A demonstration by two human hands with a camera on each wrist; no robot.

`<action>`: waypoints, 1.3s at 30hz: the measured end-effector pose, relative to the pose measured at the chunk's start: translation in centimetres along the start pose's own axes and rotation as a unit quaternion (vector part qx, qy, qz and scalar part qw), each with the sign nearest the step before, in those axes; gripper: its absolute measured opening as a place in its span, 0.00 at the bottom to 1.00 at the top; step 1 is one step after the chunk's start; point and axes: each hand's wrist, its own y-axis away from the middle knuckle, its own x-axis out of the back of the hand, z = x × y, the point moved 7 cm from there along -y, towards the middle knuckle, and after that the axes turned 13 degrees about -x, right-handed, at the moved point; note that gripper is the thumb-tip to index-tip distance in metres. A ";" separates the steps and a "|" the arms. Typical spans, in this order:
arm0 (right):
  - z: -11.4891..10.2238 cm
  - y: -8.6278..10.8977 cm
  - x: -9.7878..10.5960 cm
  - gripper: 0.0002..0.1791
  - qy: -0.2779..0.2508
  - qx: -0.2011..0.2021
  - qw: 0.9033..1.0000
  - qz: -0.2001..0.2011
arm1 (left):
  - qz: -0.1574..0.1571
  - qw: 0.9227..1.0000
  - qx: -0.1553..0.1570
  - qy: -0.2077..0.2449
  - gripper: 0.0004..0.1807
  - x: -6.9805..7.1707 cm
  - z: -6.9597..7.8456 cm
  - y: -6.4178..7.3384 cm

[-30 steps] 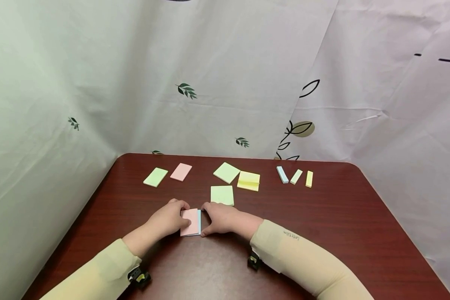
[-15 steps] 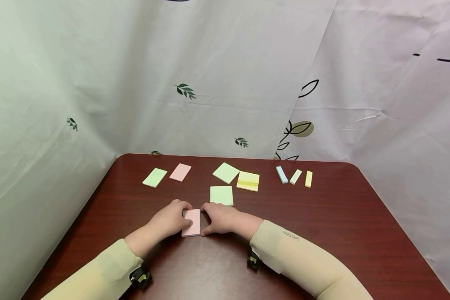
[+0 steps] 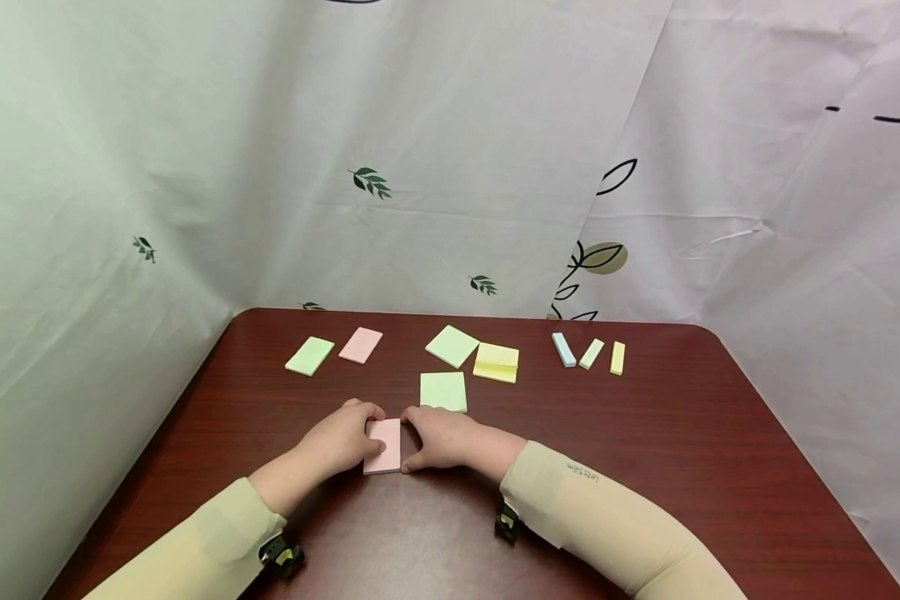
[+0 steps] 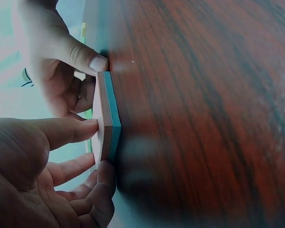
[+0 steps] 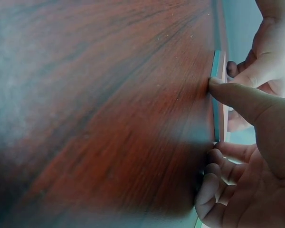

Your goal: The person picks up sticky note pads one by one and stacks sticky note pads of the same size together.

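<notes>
A pink sticky note pad (image 3: 392, 437) lies flush on top of a blue sticky note pad (image 4: 112, 105), both flat on the table. My left hand (image 3: 337, 443) grips the stack from its left side, thumb on the pink top and fingers at the edge. On the opposite side, my right hand (image 3: 444, 435) holds the blue pad at its corners, thumb at the front right and index finger at the back right. From above, the pink pad hides the blue one; the wrist views show the blue layer beneath. A square green pad (image 3: 442, 390) lies just beyond my right hand.
Farther back on the dark red table (image 3: 645, 467) lie a green pad (image 3: 311, 356), a pink pad (image 3: 361, 345), a square green pad (image 3: 452, 345) and a yellow pad (image 3: 497, 362). Narrow blue (image 3: 563, 349), green (image 3: 592, 353) and yellow (image 3: 617, 357) strips stand at back right.
The pink pad has shifted slightly right under my left hand, covering the blue strip that showed at its right edge a second ago. My right hand has stayed nearly still.
</notes>
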 end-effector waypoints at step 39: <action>-0.6 0.3 0.3 0.39 0.007 -0.001 1.000 0.003 | -0.012 1.000 0.004 0.022 0.24 0.0 0.0 -0.2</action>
